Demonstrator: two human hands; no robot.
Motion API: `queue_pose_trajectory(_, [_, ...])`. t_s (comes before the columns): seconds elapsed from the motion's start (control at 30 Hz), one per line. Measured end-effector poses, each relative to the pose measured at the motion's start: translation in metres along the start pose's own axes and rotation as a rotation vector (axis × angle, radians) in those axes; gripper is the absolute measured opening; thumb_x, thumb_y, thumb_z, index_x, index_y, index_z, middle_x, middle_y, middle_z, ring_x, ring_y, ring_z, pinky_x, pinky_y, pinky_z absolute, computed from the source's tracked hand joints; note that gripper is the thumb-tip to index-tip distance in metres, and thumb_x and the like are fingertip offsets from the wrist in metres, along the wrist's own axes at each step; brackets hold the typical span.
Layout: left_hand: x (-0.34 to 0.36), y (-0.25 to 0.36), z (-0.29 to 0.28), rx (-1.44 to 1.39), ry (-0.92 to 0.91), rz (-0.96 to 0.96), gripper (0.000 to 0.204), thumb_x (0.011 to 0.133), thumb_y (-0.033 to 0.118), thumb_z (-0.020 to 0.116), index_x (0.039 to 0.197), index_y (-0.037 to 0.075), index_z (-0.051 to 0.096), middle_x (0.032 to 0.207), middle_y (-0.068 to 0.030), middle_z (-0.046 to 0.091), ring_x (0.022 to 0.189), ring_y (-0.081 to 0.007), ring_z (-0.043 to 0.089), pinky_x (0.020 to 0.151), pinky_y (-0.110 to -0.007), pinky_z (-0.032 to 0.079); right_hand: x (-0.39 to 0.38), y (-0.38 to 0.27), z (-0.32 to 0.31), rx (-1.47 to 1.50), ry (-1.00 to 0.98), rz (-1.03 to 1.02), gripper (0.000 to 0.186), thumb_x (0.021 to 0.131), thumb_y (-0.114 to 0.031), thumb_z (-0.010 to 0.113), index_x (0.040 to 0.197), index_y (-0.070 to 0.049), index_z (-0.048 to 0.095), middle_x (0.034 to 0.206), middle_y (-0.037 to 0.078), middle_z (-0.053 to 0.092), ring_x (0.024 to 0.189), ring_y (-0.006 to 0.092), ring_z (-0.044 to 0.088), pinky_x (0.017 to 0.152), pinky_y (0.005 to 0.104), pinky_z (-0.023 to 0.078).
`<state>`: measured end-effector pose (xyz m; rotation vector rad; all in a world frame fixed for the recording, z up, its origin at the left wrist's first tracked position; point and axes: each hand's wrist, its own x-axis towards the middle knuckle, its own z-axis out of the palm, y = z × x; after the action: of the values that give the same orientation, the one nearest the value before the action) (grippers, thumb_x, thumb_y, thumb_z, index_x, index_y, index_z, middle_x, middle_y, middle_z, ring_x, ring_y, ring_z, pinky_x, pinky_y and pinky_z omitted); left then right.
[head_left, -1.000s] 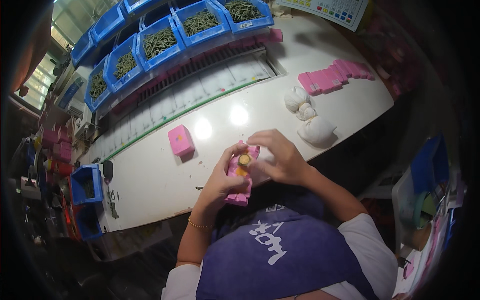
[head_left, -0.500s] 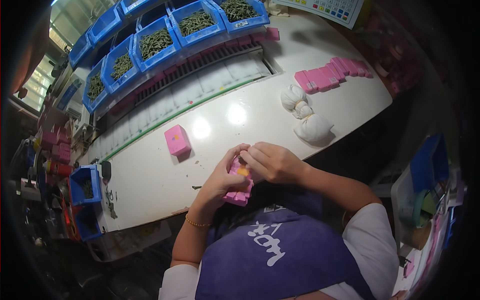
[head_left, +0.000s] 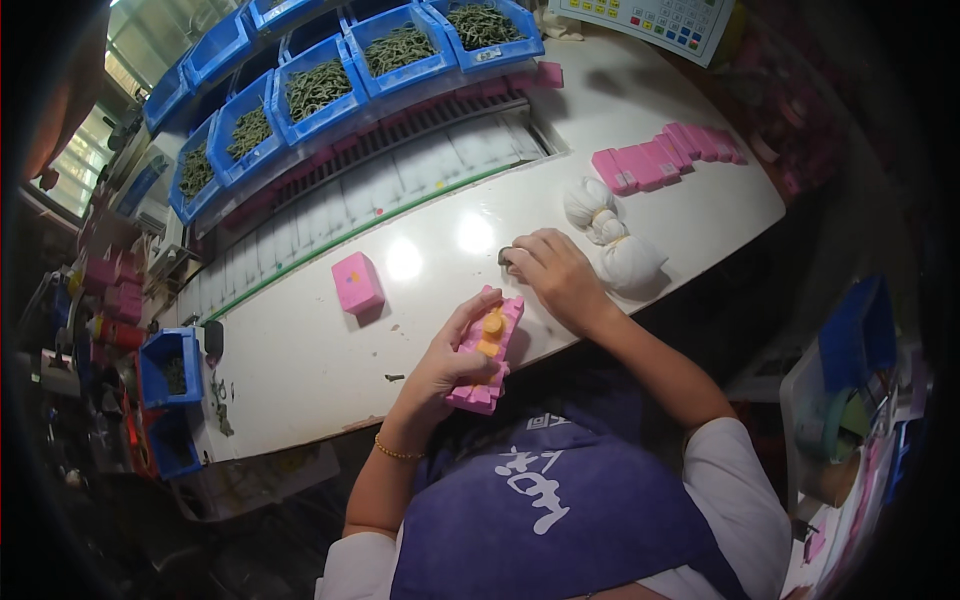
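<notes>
My left hand (head_left: 445,360) is wrapped round a pink mould block (head_left: 508,325) with an orange-yellow inset and a round yellow knob on its upper face. Its thumb presses on the near part of the block. To the upper right of it, my right hand (head_left: 557,275) is above the white table, fingers pinched on a small dark grey-green piece (head_left: 505,257), whose exact shape I cannot make out. A white cloth bundle (head_left: 632,262), tied in the middle, lies just right of that hand. A single pink block (head_left: 358,282) rests farther left on the table.
Blue bins (head_left: 320,90) of grey-green pieces stand in rows at the back left, above a slatted rack (head_left: 400,140). Several pink blocks (head_left: 640,165) line up at the right. A keypad panel (head_left: 660,25) is at the far right. Small blue bins (head_left: 170,370) sit at the left edge.
My right hand has moved up and right, away from the pink mould block, with the small grey-green piece in its fingers. The yellow knob is now uncovered. My left hand has barely moved.
</notes>
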<state>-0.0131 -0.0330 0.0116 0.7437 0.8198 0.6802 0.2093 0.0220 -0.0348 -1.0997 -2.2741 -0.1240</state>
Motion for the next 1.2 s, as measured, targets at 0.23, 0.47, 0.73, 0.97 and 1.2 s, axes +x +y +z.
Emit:
queue_pose_trajectory(0.23, [-0.009, -0.001, -0.006, -0.028, -0.034, 0.110, 0.100, 0.065, -0.006, 0.068, 0.155, 0.008, 0.027, 0.152, -0.0145, 0.033, 0.096, -0.0205, 0.061, 0.084, -0.033, 0.054, -0.014, 0.010, -0.044, -0.259, 0.114, 0.300, 0.049, 0.082, -0.017, 0.069, 0.130, -0.009, 0.059, 0.131, 0.013, 0.056, 0.115, 0.0309, 0.053, 0.101, 0.0499, 0.043])
queue_pose_trajectory(0.47, [-0.009, 0.003, -0.004, 0.151, -0.052, 0.246, 0.115, 0.060, -0.002, 0.078, 0.158, 0.014, 0.021, 0.148, -0.0125, 0.033, 0.099, -0.0214, 0.060, 0.080, -0.034, 0.056, -0.032, 0.029, -0.062, -0.012, -0.041, 0.524, 0.055, 0.076, -0.006, 0.064, 0.131, -0.009, 0.060, 0.137, 0.015, 0.055, 0.107, 0.0362, 0.059, 0.095, 0.0444, 0.048])
queue_pose_trajectory(0.73, [-0.006, 0.010, -0.005, 0.318, 0.048, 0.330, 0.114, 0.061, 0.006, 0.079, 0.158, 0.017, 0.020, 0.141, -0.0115, 0.030, 0.116, -0.0257, 0.053, 0.102, -0.038, 0.047, -0.025, -0.044, -0.075, 0.117, 0.274, -0.052, 0.066, 0.067, 0.000, 0.063, 0.131, -0.015, 0.063, 0.140, 0.005, 0.059, 0.086, 0.0212, 0.061, 0.076, 0.0328, 0.049])
queue_pose_trajectory(0.97, [0.015, -0.010, -0.022, 0.717, 0.118, 0.503, 0.114, 0.060, 0.014, 0.082, 0.157, 0.018, 0.022, 0.135, -0.0164, 0.028, 0.134, -0.0318, 0.031, 0.117, -0.042, 0.030, -0.006, -0.044, -0.069, 0.207, 0.005, -0.132, 0.068, 0.065, 0.002, 0.061, 0.129, -0.020, 0.066, 0.138, -0.006, 0.061, 0.070, 0.0197, 0.048, 0.070, 0.0322, 0.046])
queue_pose_trajectory(1.2, [0.014, -0.006, -0.015, 0.525, 0.068, 0.502, 0.119, 0.059, 0.017, 0.087, 0.157, 0.016, 0.020, 0.136, -0.0154, 0.028, 0.134, -0.0308, 0.032, 0.117, -0.041, 0.030, -0.004, -0.058, -0.048, 0.224, 0.206, -0.034, 0.063, 0.065, 0.002, 0.062, 0.125, -0.017, 0.069, 0.135, -0.004, 0.063, 0.068, 0.0208, 0.047, 0.070, 0.0321, 0.047])
